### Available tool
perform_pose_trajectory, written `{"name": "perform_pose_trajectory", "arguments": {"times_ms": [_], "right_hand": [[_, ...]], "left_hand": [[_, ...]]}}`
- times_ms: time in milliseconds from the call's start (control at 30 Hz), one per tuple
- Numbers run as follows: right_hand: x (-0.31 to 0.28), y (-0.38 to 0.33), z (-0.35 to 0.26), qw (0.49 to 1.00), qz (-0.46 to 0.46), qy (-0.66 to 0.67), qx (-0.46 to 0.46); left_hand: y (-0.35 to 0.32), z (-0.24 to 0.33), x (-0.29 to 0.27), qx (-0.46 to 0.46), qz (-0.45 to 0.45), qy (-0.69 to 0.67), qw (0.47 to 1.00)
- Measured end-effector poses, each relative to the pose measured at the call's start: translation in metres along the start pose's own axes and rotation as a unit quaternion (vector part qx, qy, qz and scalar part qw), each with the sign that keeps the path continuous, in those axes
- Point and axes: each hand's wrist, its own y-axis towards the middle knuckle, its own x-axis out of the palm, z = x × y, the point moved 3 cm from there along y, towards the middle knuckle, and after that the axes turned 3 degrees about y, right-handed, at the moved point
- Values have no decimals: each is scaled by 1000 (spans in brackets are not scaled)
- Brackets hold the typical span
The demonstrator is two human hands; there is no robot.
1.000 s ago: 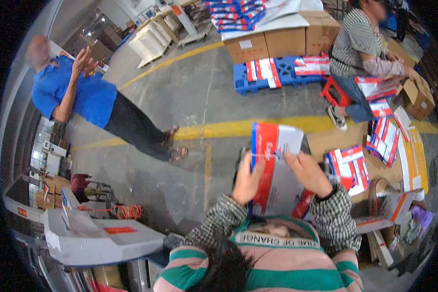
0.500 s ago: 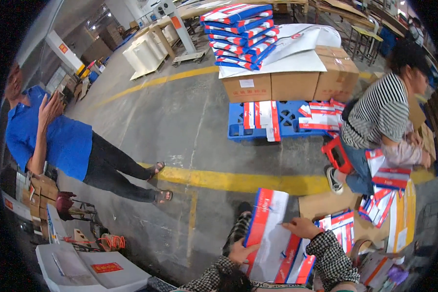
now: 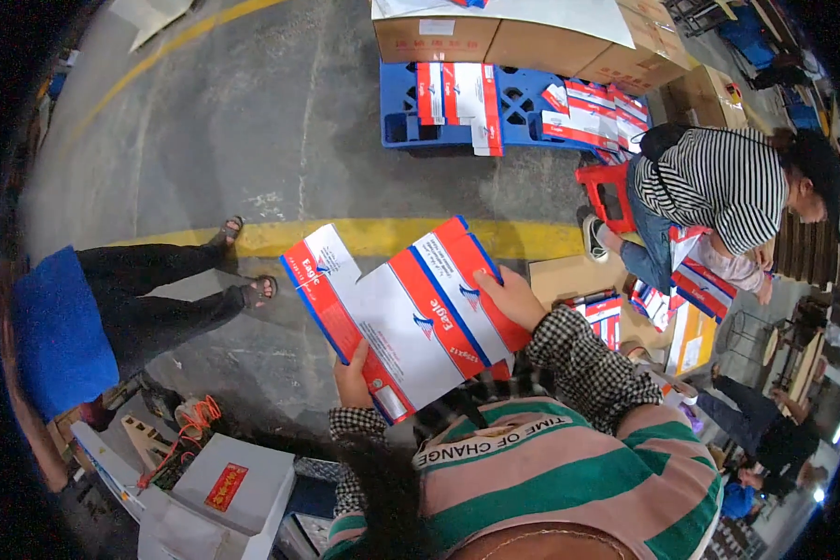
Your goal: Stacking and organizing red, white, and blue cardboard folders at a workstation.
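A flat, unfolded cardboard carton (image 3: 392,327), printed red, white and blue, is stretched out in front of my body, tilted, with notched flaps along its far edge. My left hand (image 3: 352,381) grips its near left edge, thumb on the printed face. On the right edge, my right hand (image 3: 513,299) is closed around the board with the thumb on top; the fingers underneath are hidden. Beyond my right forearm, more printed cartons (image 3: 599,315) lie on a brown cardboard sheet (image 3: 569,277) on the floor.
A blue plastic pallet (image 3: 397,131) bears printed cartons and brown boxes (image 3: 439,45). At right, a person in a striped top (image 3: 719,177) sits on a red stool (image 3: 609,182). Another person's legs (image 3: 159,285) stand at left. A grey-white box (image 3: 238,481) is at lower left.
My view has tipped downward. The carton now lies opened out wider, held between both hands; my right hand has moved to its right edge and my left to its near left edge.
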Motion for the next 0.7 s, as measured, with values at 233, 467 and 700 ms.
{"name": "perform_pose_trajectory", "arguments": {"times_ms": [233, 467, 700], "right_hand": [[3, 48, -19, 989, -48, -110, 89], [-1, 103, -15, 964, -183, -143, 133], [-6, 95, -73, 951, -160, -217, 149]], "left_hand": [[18, -10, 4, -133, 54, -7, 990], [16, 1, 29, -159, 141, 0, 977], [-5, 23, 22, -194, 115, 81, 971]]}}
